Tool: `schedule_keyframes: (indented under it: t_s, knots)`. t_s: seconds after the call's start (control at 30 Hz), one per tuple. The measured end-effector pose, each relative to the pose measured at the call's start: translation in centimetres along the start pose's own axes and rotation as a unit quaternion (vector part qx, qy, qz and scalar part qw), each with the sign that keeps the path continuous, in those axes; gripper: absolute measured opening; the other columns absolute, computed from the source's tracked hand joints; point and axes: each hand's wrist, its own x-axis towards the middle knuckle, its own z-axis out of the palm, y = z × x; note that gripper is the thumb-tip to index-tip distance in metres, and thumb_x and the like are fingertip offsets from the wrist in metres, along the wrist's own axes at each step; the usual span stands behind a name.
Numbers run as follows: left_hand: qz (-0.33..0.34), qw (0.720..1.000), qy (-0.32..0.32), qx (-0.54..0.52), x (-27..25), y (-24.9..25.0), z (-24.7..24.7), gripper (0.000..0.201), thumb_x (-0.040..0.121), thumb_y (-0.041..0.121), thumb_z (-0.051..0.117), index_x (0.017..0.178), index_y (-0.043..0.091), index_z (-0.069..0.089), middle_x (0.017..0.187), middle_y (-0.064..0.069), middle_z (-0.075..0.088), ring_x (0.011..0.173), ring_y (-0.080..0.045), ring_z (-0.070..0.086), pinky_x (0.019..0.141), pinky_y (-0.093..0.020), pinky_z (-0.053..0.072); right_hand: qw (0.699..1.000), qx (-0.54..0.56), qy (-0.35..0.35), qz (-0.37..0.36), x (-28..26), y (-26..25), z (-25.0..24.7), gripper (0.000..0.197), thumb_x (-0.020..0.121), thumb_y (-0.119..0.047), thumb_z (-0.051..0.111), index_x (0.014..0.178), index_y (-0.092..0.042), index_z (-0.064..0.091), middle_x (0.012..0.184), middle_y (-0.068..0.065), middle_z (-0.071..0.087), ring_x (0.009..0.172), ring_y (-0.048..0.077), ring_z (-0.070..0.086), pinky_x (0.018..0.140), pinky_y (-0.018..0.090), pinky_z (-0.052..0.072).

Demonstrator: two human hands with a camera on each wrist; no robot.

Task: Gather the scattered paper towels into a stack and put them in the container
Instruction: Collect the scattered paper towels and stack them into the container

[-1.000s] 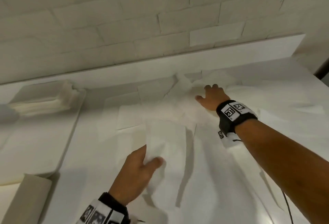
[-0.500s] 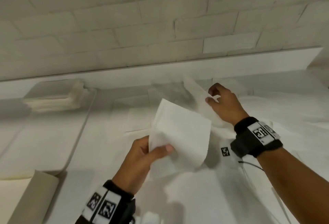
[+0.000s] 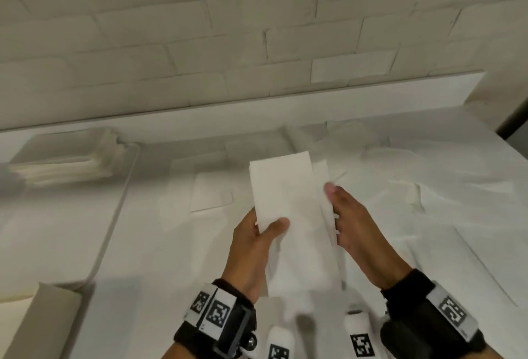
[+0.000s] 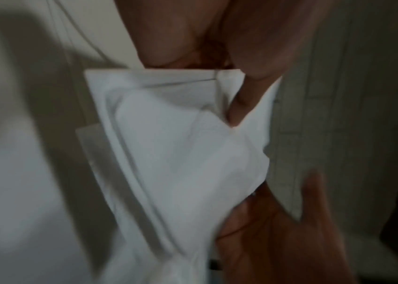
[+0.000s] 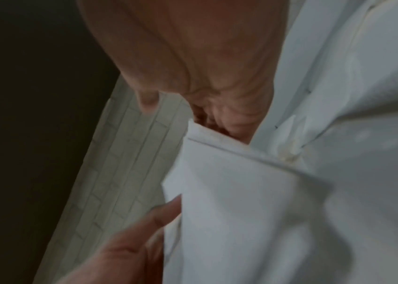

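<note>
Item: thin stack of folded white paper towels (image 3: 285,204), pinched at its lower edge by the left hand (image 3: 254,247), the right hand (image 3: 351,224) curled on a second sheet at its right edge, all held right of the white rimmed container (image 3: 114,216). Risk, judged: limp, unaligned sheets may slip or fan out if either pinch loosens. Surroundings: white countertop (image 3: 457,244) strewn with more towels right of the container, whitewashed brick wall (image 3: 257,30) behind it.
</note>
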Motion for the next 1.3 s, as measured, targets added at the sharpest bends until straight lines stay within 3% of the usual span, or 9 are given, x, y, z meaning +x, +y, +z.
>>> schedule_keyframes:
  t_s: [0.07, 0.13, 0.3, 0.5, 0.63, 0.8, 0.97, 1.2, 1.3]
  knots:
    - [-0.002, 0.999, 0.031, 0.027, -0.2, -0.2, -0.6, 0.052, 0.088, 0.005, 0.073, 0.132, 0.026, 0.056, 0.109, -0.005, 0.078, 0.101, -0.027, 0.075, 0.091, -0.046, 0.059, 0.997, -0.059, 0.029, -0.044, -0.2, 0.8, 0.3, 0.021, 0.094, -0.023, 0.063, 0.115, -0.022, 0.063, 0.108, -0.006, 0.075, 0.101, 0.015, 0.071, 0.08, 0.025, 0.056]
    - [-0.048, 0.999, 0.004, -0.007, -0.4, 0.0, -1.0, 0.046, 0.088, 0.005, 0.071, 0.131, 0.017, 0.06, 0.113, -0.01, 0.077, 0.102, -0.03, 0.074, 0.089, -0.044, 0.06, 0.996, -0.078, 0.029, -0.041, -0.3, 1.5, 0.6, 0.026, 0.096, -0.009, 0.06, 0.119, -0.021, 0.06, 0.109, -0.007, 0.074, 0.101, 0.013, 0.071, 0.079, 0.024, 0.057]
    - [-0.079, 0.991, -0.084, 0.065, -0.9, 0.3, -0.8, 0.032, 0.096, 0.009, 0.062, 0.127, 0.014, 0.065, 0.117, -0.009, 0.075, 0.109, -0.029, 0.072, 0.098, -0.044, 0.056, 0.99, -0.136, -0.042, 0.025, -0.6, 1.9, 0.6, 0.033, 0.098, -0.015, 0.055, 0.121, -0.038, 0.054, 0.113, -0.021, 0.069, 0.105, 0.001, 0.066, 0.09, 0.025, 0.052]
    - [-0.061, 0.97, -0.137, 0.189, -0.8, 0.5, 0.1, 0.032, 0.095, 0.018, 0.065, 0.126, 0.026, 0.063, 0.116, 0.003, 0.076, 0.107, -0.02, 0.072, 0.092, -0.042, 0.059, 0.981, -0.175, -0.043, 0.067, -1.2, 1.2, -1.4, 0.032, 0.093, -0.007, 0.056, 0.116, -0.03, 0.053, 0.103, -0.011, 0.071, 0.095, 0.007, 0.069, 0.082, 0.026, 0.055]
    - [0.169, 0.91, -0.106, 0.365, -1.5, 0.9, 1.9, 0.044, 0.098, 0.017, 0.059, 0.137, 0.03, 0.047, 0.128, 0.011, 0.062, 0.109, 0.005, 0.059, 0.085, -0.005, 0.046, 0.974, -0.221, 0.004, -0.053, -2.3, 0.4, -1.2, 0.037, 0.096, -0.004, 0.05, 0.123, -0.029, 0.045, 0.111, -0.015, 0.063, 0.102, 0.002, 0.063, 0.083, 0.022, 0.053]
    - [0.373, 0.832, -0.04, 0.409, -3.7, -0.2, 4.3, 0.033, 0.104, 0.021, 0.049, 0.132, 0.034, 0.035, 0.123, 0.008, 0.053, 0.106, 0.001, 0.054, 0.091, -0.01, 0.045, 0.969, -0.154, 0.058, -0.183, -4.9, -0.3, -1.5, 0.038, 0.1, -0.001, 0.045, 0.12, -0.033, 0.043, 0.11, -0.027, 0.063, 0.105, -0.003, 0.062, 0.081, 0.01, 0.05]
    - [0.259, 0.878, -0.077, 0.395, -2.9, -2.8, 2.8, 0.046, 0.096, 0.031, 0.064, 0.136, 0.04, 0.043, 0.13, 0.022, 0.057, 0.12, 0.007, 0.054, 0.097, -0.008, 0.043, 0.976, -0.196, 0.048, -0.084, -6.0, 3.9, -3.6, 0.046, 0.099, 0.002, 0.046, 0.127, -0.034, 0.042, 0.117, -0.023, 0.065, 0.111, 0.004, 0.064, 0.091, 0.023, 0.053]
    - [0.225, 0.923, -0.1, 0.297, -3.6, -0.1, 3.4, 0.03, 0.096, 0.017, 0.067, 0.115, 0.038, 0.056, 0.108, 0.03, 0.071, 0.097, 0.006, 0.069, 0.081, -0.014, 0.055, 0.974, -0.188, 0.063, -0.107, -6.8, 2.0, -2.9, 0.039, 0.1, -0.004, 0.047, 0.123, -0.035, 0.046, 0.113, -0.021, 0.066, 0.105, 0.006, 0.066, 0.084, 0.024, 0.056]
    - [0.167, 0.976, -0.077, 0.115, -3.5, 1.7, 2.4, 0.038, 0.093, 0.013, 0.069, 0.128, 0.021, 0.06, 0.121, 0.008, 0.073, 0.112, -0.015, 0.07, 0.094, -0.035, 0.058, 0.978, -0.186, 0.026, -0.092, -6.8, 0.8, -2.1, 0.032, 0.099, -0.017, 0.052, 0.119, -0.04, 0.045, 0.111, -0.026, 0.062, 0.098, 0.007, 0.066, 0.081, 0.024, 0.053]
